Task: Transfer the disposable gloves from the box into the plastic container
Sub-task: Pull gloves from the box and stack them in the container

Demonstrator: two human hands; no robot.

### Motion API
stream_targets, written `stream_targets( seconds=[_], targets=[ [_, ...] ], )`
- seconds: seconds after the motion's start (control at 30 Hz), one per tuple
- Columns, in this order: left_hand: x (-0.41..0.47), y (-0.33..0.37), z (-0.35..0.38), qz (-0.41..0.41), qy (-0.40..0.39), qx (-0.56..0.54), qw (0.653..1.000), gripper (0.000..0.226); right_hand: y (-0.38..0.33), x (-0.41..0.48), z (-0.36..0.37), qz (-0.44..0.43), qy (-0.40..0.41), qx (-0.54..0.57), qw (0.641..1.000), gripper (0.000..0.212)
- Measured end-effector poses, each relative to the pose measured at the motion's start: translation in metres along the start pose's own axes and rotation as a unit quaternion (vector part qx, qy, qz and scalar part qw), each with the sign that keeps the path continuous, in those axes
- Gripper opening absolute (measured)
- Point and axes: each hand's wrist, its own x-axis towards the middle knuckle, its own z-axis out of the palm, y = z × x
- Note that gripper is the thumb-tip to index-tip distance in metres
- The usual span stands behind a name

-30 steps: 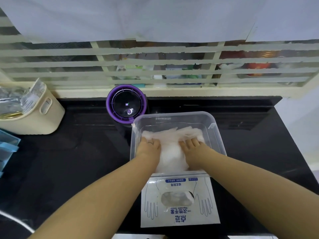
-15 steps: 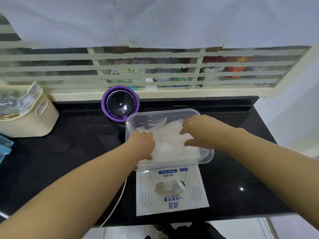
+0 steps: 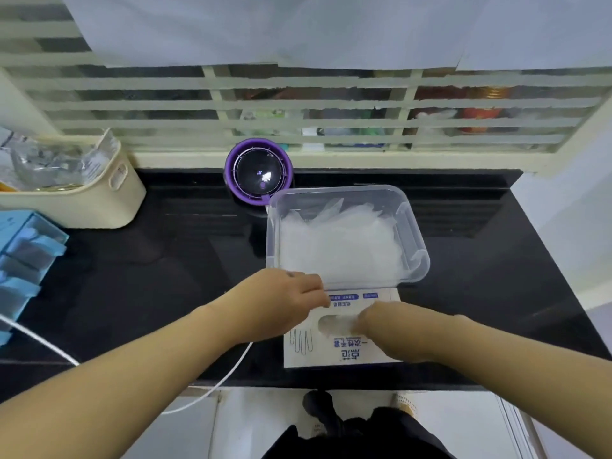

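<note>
Head: box [image 3: 308, 356] with inverted Chinese lettering

Left hand [image 3: 281, 303] palm down, right hand [image 3: 394, 329] blurred, forearms outstretched

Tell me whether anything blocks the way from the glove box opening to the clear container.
Nothing visible does. The container stands lidless right behind the glove box; the left hand rests on the box's far-left corner, beside that path.

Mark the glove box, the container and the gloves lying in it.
Glove box [image 3: 334, 352]: head view, printed top face near its front edge.
Container [image 3: 414, 240]: head view, right wall.
Gloves [image 3: 341, 246]: head view, middle of the pile inside the container.
</note>
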Motion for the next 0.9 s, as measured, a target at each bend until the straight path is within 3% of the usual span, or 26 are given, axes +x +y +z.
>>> stream_targets(
  seconds=[0.17, 0.23, 0.47, 0.57, 0.77, 0.9],
  targets=[
    [-0.007, 0.013, 0.031, -0.096, -0.223, -0.003, 0.97, 0.047, -0.007, 0.014, 0.009, 0.026, -0.009, 0.006, 1.0, 0.038],
    [-0.007, 0.016, 0.033, -0.11, -0.266, -0.007, 0.958, 0.054, -0.009, 0.02, 0.01, 0.033, -0.008, -0.01, 0.999, 0.032],
    [-0.011, 0.016, 0.041, -0.128, -0.266, -0.046, 0.954, 0.055, -0.013, 0.028, 0.008, -0.023, 0.045, -0.109, 0.993, 0.045],
    [-0.012, 0.015, 0.04, -0.133, -0.261, -0.055, 0.955, 0.054, -0.012, 0.021, 0.016, -0.041, 0.07, -0.133, 0.988, 0.038],
    [-0.016, 0.015, 0.043, -0.133, -0.255, -0.065, 0.956, 0.053, -0.021, 0.013, 0.027, 0.051, -0.001, -0.008, 0.999, 0.037],
    [-0.016, 0.016, 0.043, -0.134, -0.257, -0.067, 0.955, 0.053, -0.022, 0.019, 0.026, 0.063, -0.012, 0.042, 0.997, 0.032]
  ],
)
